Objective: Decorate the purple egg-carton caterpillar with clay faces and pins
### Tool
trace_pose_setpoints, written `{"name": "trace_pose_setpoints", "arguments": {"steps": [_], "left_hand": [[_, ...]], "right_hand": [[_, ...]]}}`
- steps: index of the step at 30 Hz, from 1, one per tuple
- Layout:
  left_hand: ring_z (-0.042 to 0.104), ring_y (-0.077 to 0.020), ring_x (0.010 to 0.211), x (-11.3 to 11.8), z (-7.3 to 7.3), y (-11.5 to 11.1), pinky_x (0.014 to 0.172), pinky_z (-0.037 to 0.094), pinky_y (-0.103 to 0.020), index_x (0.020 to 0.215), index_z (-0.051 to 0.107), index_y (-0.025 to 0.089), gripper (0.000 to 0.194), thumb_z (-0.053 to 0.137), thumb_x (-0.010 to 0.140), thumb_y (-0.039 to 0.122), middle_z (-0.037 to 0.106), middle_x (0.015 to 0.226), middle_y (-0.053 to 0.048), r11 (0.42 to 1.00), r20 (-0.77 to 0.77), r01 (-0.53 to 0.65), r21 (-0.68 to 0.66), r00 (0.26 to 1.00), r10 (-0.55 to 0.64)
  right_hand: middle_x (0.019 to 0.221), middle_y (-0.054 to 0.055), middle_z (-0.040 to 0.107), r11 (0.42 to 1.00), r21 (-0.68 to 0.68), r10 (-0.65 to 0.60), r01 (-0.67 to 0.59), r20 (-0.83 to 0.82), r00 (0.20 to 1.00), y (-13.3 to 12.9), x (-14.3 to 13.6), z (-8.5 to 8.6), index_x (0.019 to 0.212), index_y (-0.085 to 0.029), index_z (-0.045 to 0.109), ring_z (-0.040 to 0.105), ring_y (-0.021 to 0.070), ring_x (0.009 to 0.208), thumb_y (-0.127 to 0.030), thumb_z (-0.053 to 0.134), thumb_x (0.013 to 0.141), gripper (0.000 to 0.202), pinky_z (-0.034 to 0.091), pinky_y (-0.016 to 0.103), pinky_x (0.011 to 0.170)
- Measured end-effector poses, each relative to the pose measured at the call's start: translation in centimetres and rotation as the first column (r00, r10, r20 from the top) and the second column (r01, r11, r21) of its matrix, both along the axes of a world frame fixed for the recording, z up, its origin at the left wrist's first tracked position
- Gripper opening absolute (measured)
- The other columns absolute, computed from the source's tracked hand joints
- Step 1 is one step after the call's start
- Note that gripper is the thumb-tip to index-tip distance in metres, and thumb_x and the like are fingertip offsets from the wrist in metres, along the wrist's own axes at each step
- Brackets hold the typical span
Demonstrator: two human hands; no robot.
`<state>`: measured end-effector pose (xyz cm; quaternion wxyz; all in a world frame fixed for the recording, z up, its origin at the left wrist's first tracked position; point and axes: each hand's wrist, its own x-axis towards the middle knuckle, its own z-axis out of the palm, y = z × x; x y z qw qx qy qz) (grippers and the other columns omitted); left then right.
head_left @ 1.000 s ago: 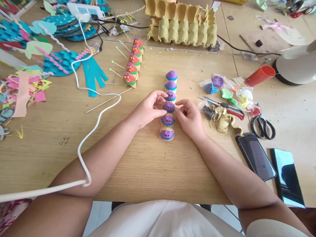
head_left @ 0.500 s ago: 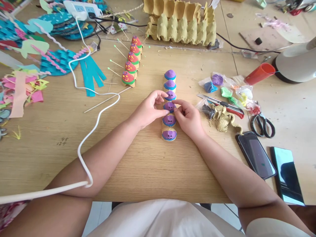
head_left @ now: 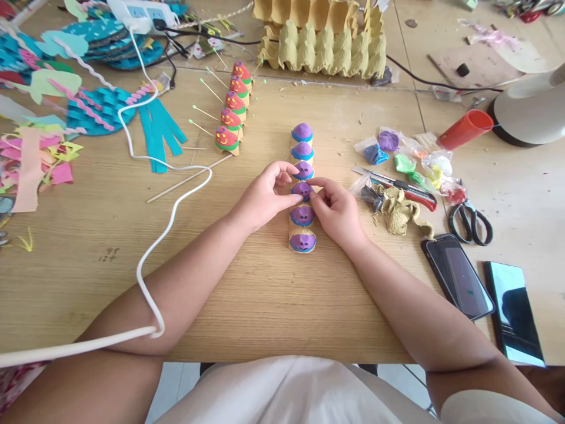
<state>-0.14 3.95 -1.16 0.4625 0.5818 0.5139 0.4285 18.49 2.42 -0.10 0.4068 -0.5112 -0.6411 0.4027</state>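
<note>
A row of egg-carton cups topped with purple and blue clay (head_left: pixel 302 152) runs away from me on the wooden table (head_left: pixel 265 294). My left hand (head_left: pixel 265 197) rests against the row's left side, thumb and fingers curled at the middle purple cup (head_left: pixel 302 189). My right hand (head_left: pixel 338 211) comes from the right, with thumb and forefinger pinched on that same cup's top. The two nearest cups (head_left: pixel 302 232) carry small dark faces.
A second row of red, green-banded cups (head_left: pixel 232 115) with sticks stands farther left. Egg cartons (head_left: pixel 322 35) are at the back. Clay bags (head_left: pixel 397 156), a cutter (head_left: pixel 406 191), scissors (head_left: pixel 470 222), two phones (head_left: pixel 459 275), a red cup (head_left: pixel 463 132) lie right. A white cable (head_left: pixel 150 247) crosses my left arm.
My right fingertips have moved in onto the middle purple cup. The view has shifted slightly; the hands otherwise stay where they were.
</note>
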Motion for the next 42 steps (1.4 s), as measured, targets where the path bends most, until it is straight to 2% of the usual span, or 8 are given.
{"name": "trace_pose_setpoints", "arguments": {"steps": [8, 16, 20, 26, 31, 35, 39, 42], "left_hand": [[0.057, -0.0158, 0.1, 0.2, 0.1, -0.1, 0.095, 0.046, -0.032, 0.108, 0.067, 0.026, 0.043, 0.079, 0.072, 0.008, 0.058, 0.098, 0.001, 1.0, 0.02, -0.015, -0.003, 1.0, 0.015], [0.057, -0.016, 0.102, 0.0, 0.3, 0.1, 0.098, 0.046, -0.033, 0.11, 0.065, 0.027, 0.04, 0.078, 0.075, 0.014, 0.057, 0.098, 0.001, 1.0, 0.059, 0.003, -0.027, 0.998, -0.001], [0.057, -0.0157, 0.101, -0.1, 0.2, 0.2, 0.099, 0.046, -0.033, 0.11, 0.065, 0.027, 0.041, 0.076, 0.074, 0.012, 0.056, 0.098, 0.001, 0.999, 0.107, 0.01, -0.04, 0.994, -0.006], [0.055, -0.0152, 0.101, -0.2, 0.2, 0.2, 0.095, 0.047, -0.031, 0.11, 0.066, 0.027, 0.044, 0.077, 0.071, 0.009, 0.056, 0.098, 0.001, 0.999, 0.099, 0.011, -0.044, 0.995, -0.006], [0.056, -0.0132, 0.088, 0.3, 0.4, 0.1, 0.087, 0.048, -0.029, 0.103, 0.066, 0.024, 0.028, 0.072, 0.078, 0.012, 0.058, 0.091, 0.001, 0.994, 0.171, -0.102, -0.039, 0.979, 0.107], [0.056, -0.0124, 0.083, 0.9, 0.4, -0.3, 0.081, 0.047, -0.027, 0.099, 0.067, 0.022, 0.016, 0.069, 0.084, 0.015, 0.06, 0.089, 0.001, 0.979, 0.161, -0.197, 0.052, 0.969, 0.186], [0.057, -0.0139, 0.087, 1.0, 0.4, -0.7, 0.075, 0.045, -0.025, 0.099, 0.069, 0.022, 0.016, 0.069, 0.085, 0.016, 0.063, 0.092, 0.0, 0.975, 0.045, -0.173, 0.14, 0.985, 0.168], [0.058, -0.0144, 0.088, 1.0, 0.3, -0.7, 0.076, 0.046, -0.026, 0.101, 0.069, 0.022, 0.016, 0.068, 0.086, 0.016, 0.064, 0.093, -0.001, 0.975, 0.031, -0.166, 0.149, 0.986, 0.163]], "right_hand": [[0.061, -0.007, 0.046, 1.0, 0.003, 0.002, -0.002, -0.001, 1.0, 0.0, 0.0, 0.0, 0.111, -0.018, 0.071, 0.042, 0.0111, 0.057, -0.014, 0.059, 0.093, 0.022, 0.035, 0.028, 0.059], [0.061, -0.008, 0.046, 1.0, -0.003, 0.007, -0.007, -0.008, 1.0, 0.0, 0.0, 0.0, 0.112, -0.017, 0.071, 0.042, 0.0106, 0.056, -0.014, 0.058, 0.093, 0.023, 0.035, 0.028, 0.058], [0.061, -0.007, 0.046, 1.0, -0.003, 0.009, -0.009, -0.013, 1.0, 0.0, 0.0, -0.1, 0.112, -0.017, 0.07, 0.043, 0.011, 0.056, -0.013, 0.057, 0.092, 0.024, 0.036, 0.028, 0.059], [0.061, -0.007, 0.046, 1.0, -0.018, 0.01, -0.011, -0.041, 0.999, 0.0, 0.1, -0.2, 0.113, -0.018, 0.068, 0.043, 0.0111, 0.057, -0.013, 0.058, 0.091, 0.024, 0.036, 0.028, 0.059], [0.064, -0.006, 0.046, 0.999, -0.052, -0.008, 0.001, -0.15, 0.989, 0.0, 0.2, -0.3, 0.114, -0.021, 0.066, 0.042, 0.0121, 0.057, -0.018, 0.053, 0.097, 0.022, 0.036, 0.028, 0.058], [0.071, -0.003, 0.051, 0.999, -0.034, -0.031, 0.024, -0.23, 0.973, -0.1, 0.5, -0.1, 0.114, -0.022, 0.063, 0.045, 0.0127, 0.061, -0.02, 0.048, 0.1, 0.021, 0.04, 0.028, 0.06], [0.072, -0.004, 0.05, 0.998, 0.058, -0.025, 0.032, -0.121, 0.992, -0.2, 0.7, -0.1, 0.115, -0.022, 0.063, 0.046, 0.013, 0.063, -0.017, 0.052, 0.096, 0.022, 0.041, 0.029, 0.063], [0.069, -0.006, 0.047, 0.993, 0.12, 0.0, 0.001, -0.007, 1.0, -0.1, 0.6, -0.4, 0.119, -0.023, 0.063, 0.044, 0.0128, 0.061, -0.016, 0.057, 0.095, 0.025, 0.039, 0.029, 0.062]]}}
